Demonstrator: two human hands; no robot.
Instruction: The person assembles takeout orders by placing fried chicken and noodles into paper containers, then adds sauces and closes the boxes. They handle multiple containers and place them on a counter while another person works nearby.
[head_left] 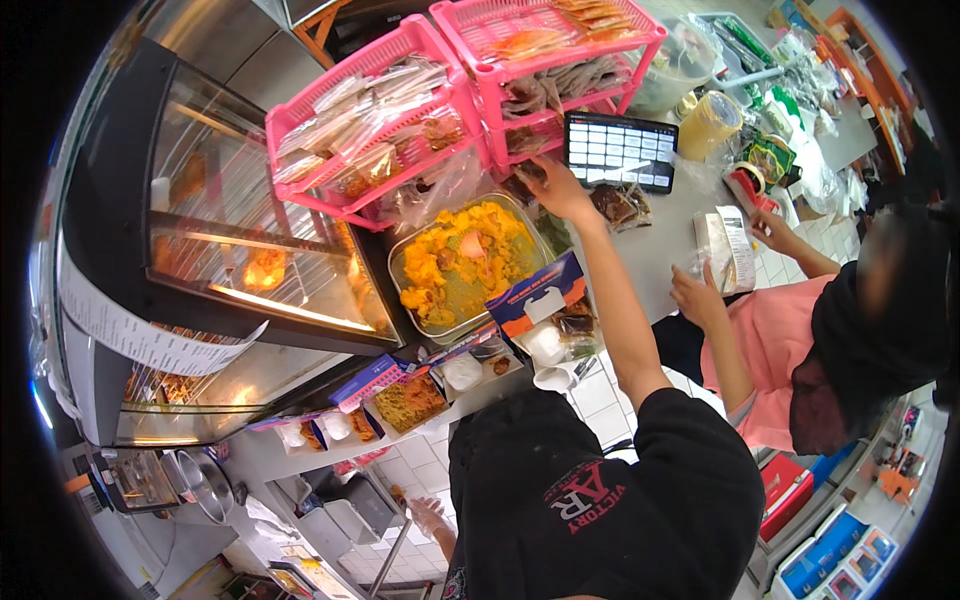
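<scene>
My right hand (pixel 556 190) reaches out to the foot of the pink plastic rack (pixel 470 95). Its fingers rest on a clear packet of dark food (pixel 522 178), just left of a black tablet (pixel 620 150); the grip itself is hidden. My left hand (pixel 428 516) hangs low beside my black shirt, in a thin clear glove, fingers loosely apart and holding nothing. A metal tray of yellow-orange food (pixel 462 262) lies below my right forearm.
A glass warming cabinet (pixel 230 250) stands at the left. Small tubs of food (pixel 410 400) and white cups line the counter edge. A person in a pink top handles a paper-labelled bag (pixel 728 250) at the right. Tape rolls and bags crowd the far counter.
</scene>
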